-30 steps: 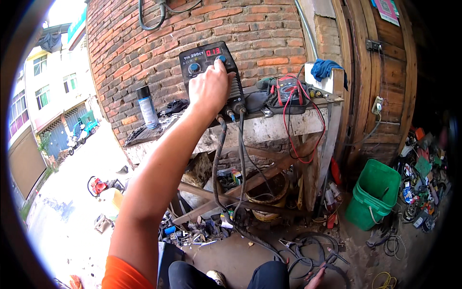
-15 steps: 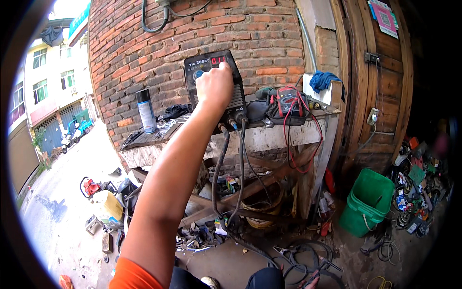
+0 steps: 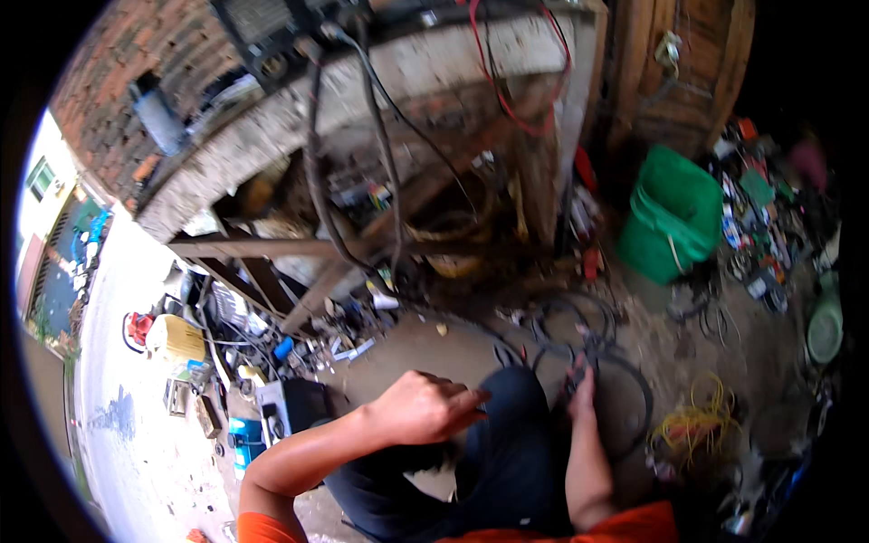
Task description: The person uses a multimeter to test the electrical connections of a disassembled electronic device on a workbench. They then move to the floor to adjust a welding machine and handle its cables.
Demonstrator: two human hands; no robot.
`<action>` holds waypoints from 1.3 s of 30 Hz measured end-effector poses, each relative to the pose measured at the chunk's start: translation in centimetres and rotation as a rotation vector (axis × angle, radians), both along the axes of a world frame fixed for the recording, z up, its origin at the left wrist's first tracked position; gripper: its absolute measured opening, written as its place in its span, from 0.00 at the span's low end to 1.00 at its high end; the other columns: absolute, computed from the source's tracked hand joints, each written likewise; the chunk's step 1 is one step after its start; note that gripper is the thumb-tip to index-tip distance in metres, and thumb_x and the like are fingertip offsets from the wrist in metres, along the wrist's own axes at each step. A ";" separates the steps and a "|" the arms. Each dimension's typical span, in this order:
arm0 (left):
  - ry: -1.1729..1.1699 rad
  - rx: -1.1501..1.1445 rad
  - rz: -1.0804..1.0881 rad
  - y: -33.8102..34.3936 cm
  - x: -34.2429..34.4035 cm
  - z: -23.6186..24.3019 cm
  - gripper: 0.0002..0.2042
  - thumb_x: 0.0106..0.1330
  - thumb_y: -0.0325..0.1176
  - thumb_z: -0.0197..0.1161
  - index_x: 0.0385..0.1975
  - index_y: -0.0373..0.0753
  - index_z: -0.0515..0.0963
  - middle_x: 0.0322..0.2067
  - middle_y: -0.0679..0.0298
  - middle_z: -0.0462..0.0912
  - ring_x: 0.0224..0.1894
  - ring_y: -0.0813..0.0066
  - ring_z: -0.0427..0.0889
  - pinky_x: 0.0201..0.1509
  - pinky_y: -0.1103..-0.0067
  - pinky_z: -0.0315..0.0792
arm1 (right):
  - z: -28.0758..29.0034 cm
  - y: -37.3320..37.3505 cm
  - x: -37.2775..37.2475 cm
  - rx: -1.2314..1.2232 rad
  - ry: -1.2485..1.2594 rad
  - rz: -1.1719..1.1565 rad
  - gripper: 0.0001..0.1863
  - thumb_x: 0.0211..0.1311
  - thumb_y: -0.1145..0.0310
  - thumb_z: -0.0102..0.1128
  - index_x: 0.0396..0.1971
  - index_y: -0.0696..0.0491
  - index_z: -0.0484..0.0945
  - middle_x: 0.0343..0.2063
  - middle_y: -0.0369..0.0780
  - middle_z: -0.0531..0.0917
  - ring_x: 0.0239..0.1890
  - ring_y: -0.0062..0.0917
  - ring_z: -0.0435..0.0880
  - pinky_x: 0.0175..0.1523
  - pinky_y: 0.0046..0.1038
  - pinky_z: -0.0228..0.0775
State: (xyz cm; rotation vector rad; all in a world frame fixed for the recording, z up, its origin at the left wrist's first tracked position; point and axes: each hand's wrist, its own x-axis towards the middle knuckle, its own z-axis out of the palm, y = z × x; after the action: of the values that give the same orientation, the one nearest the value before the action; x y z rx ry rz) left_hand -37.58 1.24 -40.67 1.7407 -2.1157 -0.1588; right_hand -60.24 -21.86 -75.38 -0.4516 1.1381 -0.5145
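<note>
My left hand (image 3: 430,407) is curled closed above my bent knees, blurred; whether something small sits in its fingers is hidden. Low on the right, beside my knee, my right hand (image 3: 581,387) is closed around a dark handle (image 3: 571,380), partly covered by the fingers. Black cables (image 3: 588,328) lie coiled on the ground just beyond that hand. At the top edge stands the dark welding machine (image 3: 262,32), cut off by the picture's rim, with thick cables (image 3: 317,163) hanging from its front.
The machine rests on a worn bench (image 3: 434,63) beside a spray can (image 3: 160,118). Red test leads (image 3: 507,104) dangle from the bench. To the right are a green bucket (image 3: 665,213), a scrap heap (image 3: 760,208) and tangled yellow cord (image 3: 701,421). A yellow jerrycan (image 3: 176,339) stands left.
My left hand has left the welding machine's front panel and come down, closed, over my knees. The view has tilted down, bringing my right hand and legs further into sight.
</note>
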 end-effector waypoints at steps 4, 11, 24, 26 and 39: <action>0.189 0.207 0.111 0.7 -3.4 -5.8 0.13 0.64 0.39 0.62 0.43 0.38 0.79 0.26 0.58 0.82 0.28 0.58 0.83 0.29 0.68 0.77 | -2.3 -3.9 -1.2 0.074 0.076 0.066 0.29 0.66 0.33 0.33 0.46 0.35 0.79 0.22 0.31 0.77 0.19 0.24 0.72 0.24 0.29 0.63; 0.266 0.335 0.038 3.1 -3.4 -6.2 0.16 0.66 0.40 0.60 0.47 0.36 0.76 0.27 0.57 0.81 0.32 0.57 0.83 0.35 0.68 0.78 | -1.7 -5.4 0.6 0.000 0.248 0.126 0.35 0.64 0.33 0.35 0.31 0.50 0.78 0.14 0.36 0.73 0.14 0.27 0.70 0.23 0.32 0.61; 0.220 0.372 0.094 6.1 -2.7 -5.4 0.19 0.64 0.41 0.61 0.50 0.35 0.75 0.29 0.59 0.79 0.34 0.61 0.82 0.39 0.71 0.77 | -0.2 -5.7 5.7 -0.209 0.440 0.239 0.31 0.71 0.39 0.32 0.35 0.51 0.76 0.15 0.37 0.74 0.12 0.25 0.70 0.18 0.28 0.63; 0.207 0.375 0.092 6.2 -2.8 -5.5 0.20 0.64 0.41 0.61 0.51 0.35 0.75 0.29 0.58 0.79 0.34 0.60 0.83 0.40 0.71 0.77 | -0.7 -6.8 6.8 -0.261 0.495 0.284 0.33 0.70 0.38 0.32 0.32 0.53 0.75 0.14 0.38 0.74 0.11 0.26 0.70 0.17 0.30 0.63; 0.162 0.498 0.091 6.6 -2.9 -4.9 0.20 0.66 0.40 0.57 0.54 0.35 0.74 0.35 0.56 0.81 0.40 0.62 0.84 0.44 0.72 0.77 | -5.4 -9.7 12.7 -0.456 0.927 0.548 0.36 0.68 0.36 0.34 0.25 0.55 0.74 0.16 0.38 0.74 0.14 0.25 0.73 0.17 0.30 0.65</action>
State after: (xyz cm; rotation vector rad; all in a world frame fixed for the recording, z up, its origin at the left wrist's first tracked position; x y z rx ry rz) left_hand -40.48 7.80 -45.55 2.0038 -1.9846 -0.8328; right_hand -47.54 -31.52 -80.75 -1.4526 1.6852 -0.0432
